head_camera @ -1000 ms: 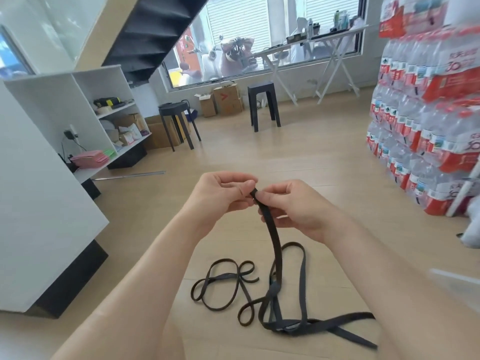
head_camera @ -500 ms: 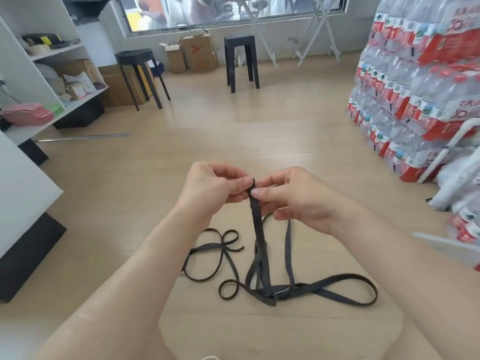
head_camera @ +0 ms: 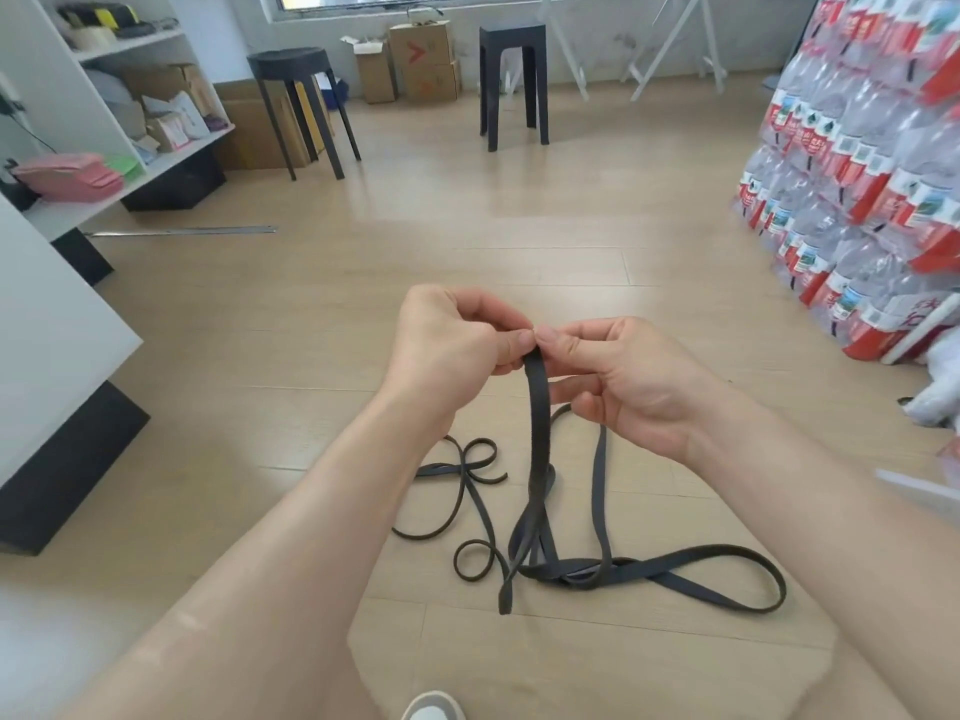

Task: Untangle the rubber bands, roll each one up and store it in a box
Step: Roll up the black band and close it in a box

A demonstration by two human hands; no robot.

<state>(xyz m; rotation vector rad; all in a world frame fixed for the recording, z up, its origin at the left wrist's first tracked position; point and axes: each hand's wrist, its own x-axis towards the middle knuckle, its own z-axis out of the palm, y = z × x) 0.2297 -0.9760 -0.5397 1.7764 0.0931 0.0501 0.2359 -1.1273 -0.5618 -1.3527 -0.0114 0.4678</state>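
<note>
A wide dark grey rubber band (head_camera: 537, 423) hangs from my two hands down to the wooden floor, where it lies tangled with more band loops (head_camera: 675, 569). My left hand (head_camera: 447, 350) pinches the band's top end between thumb and fingers. My right hand (head_camera: 628, 381) pinches the same end from the other side, thumb tip against my left thumb. A thinner dark band (head_camera: 457, 485) lies looped on the floor to the left of the tangle. No box for the bands shows.
Stacked packs of bottled water (head_camera: 872, 168) fill the right side. Two black stools (head_camera: 301, 96) (head_camera: 511, 80) and cardboard boxes (head_camera: 421, 59) stand at the back. A white shelf unit (head_camera: 104, 127) is at the left. A metal ruler (head_camera: 182, 231) lies on the floor.
The view has tilted downward. Both hands keep pinching the band's top end. The loops on the floor have spread out to the right.
</note>
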